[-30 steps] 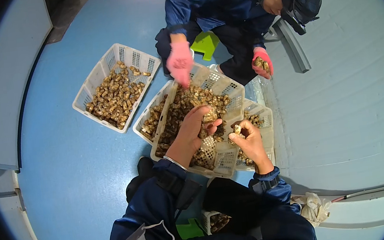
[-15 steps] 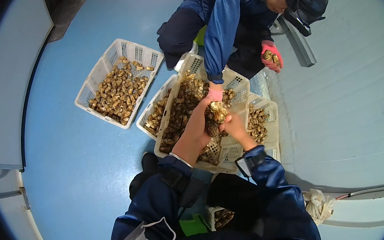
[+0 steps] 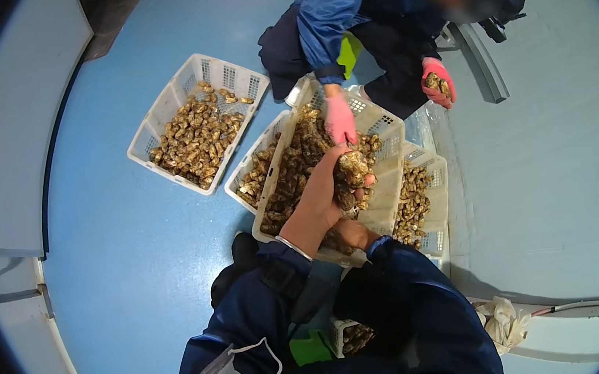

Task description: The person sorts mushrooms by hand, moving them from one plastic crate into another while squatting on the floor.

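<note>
In my left hand (image 3: 321, 193) is a clump of brown-and-gold oysters (image 3: 351, 169), raised over the white plastic crate (image 3: 388, 199) in front of me. My fingers close round the clump. Lower down, by the near end of this crate, my right hand (image 3: 354, 234) reaches in below the left one; its fingers are hidden, so what they do does not show. Dark oysters (image 3: 290, 184) heap up along the crate's left side. A co-worker's pink-gloved hand (image 3: 340, 119) dips into the same crate, close to my left hand.
Across from me crouches a co-worker (image 3: 361, 10), whose other pink glove (image 3: 438, 82) holds oysters. A separate oyster crate (image 3: 139, 157) stands on the blue floor at left. Two more crates, one left (image 3: 234, 187) and one right (image 3: 439, 171), flank the middle one. A pale wall (image 3: 550, 180) rises at right.
My right hand has come off the oyster clump and moved down toward the near end of the crate. The co-worker's gloved hand has drawn back slightly from my left hand.
</note>
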Demonstrator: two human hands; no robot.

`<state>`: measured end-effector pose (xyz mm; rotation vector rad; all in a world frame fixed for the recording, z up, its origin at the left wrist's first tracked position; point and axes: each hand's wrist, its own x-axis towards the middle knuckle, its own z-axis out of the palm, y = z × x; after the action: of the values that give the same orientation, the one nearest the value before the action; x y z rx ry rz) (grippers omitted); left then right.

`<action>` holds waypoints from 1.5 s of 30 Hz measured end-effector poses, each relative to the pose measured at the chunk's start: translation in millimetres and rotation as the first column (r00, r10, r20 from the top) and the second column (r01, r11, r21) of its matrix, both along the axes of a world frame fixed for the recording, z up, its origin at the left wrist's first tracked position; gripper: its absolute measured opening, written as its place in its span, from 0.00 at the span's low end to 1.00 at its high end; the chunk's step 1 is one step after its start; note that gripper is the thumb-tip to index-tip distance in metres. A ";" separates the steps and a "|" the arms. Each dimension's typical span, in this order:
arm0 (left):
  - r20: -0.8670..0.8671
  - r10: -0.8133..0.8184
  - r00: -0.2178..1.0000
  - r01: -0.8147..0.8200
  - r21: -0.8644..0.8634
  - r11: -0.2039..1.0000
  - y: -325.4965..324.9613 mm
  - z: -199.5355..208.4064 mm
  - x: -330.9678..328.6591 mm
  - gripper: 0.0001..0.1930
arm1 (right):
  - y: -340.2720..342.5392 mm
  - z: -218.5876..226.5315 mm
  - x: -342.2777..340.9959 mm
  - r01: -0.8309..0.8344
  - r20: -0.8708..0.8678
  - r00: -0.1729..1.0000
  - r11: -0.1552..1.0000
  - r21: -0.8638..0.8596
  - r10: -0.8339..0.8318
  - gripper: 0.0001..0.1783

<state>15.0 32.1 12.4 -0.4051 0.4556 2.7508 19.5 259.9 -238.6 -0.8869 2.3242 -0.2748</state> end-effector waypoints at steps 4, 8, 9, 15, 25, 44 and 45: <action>-0.042 -0.024 0.999 0.021 -0.053 0.998 2.7 -2.3 -0.9 0.16 | 17.4 -6.3 5.7 -0.029 -0.070 0.996 0.968 0.248 0.047 0.20; -0.072 -0.035 0.997 0.035 -0.007 0.999 6.4 -5.1 -4.0 0.15 | 32.2 -14.7 3.8 -0.067 -0.102 0.991 0.978 0.195 0.089 0.15; -0.068 -0.036 0.997 0.037 0.007 0.999 10.2 -2.6 -5.8 0.14 | 39.4 -20.6 1.5 -0.057 -0.097 0.993 0.988 0.146 0.071 0.15; -0.053 -0.042 0.998 0.043 0.022 0.999 10.4 -7.1 -5.7 0.14 | 28.2 -21.8 1.4 -0.135 -0.096 0.985 0.988 0.079 0.142 0.20; 0.006 -0.006 1.000 0.006 -0.046 0.999 4.9 2.3 0.7 0.15 | 22.4 -16.3 5.2 -0.027 -0.034 0.999 0.997 0.069 0.030 0.14; 0.026 0.047 0.999 -0.045 -0.077 0.996 -6.4 -1.7 -2.6 0.20 | -16.6 198.9 -33.7 0.667 0.533 0.745 0.419 -0.617 -0.401 0.18; 0.013 0.054 0.998 -0.053 -0.078 0.996 -8.8 -2.6 -1.7 0.21 | -12.9 206.9 -30.5 0.661 0.496 0.750 0.452 -0.600 -0.438 0.17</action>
<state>13.3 23.3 9.8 -0.4627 0.5567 2.7866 -11.0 246.9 -31.7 -0.3040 2.1271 -1.6572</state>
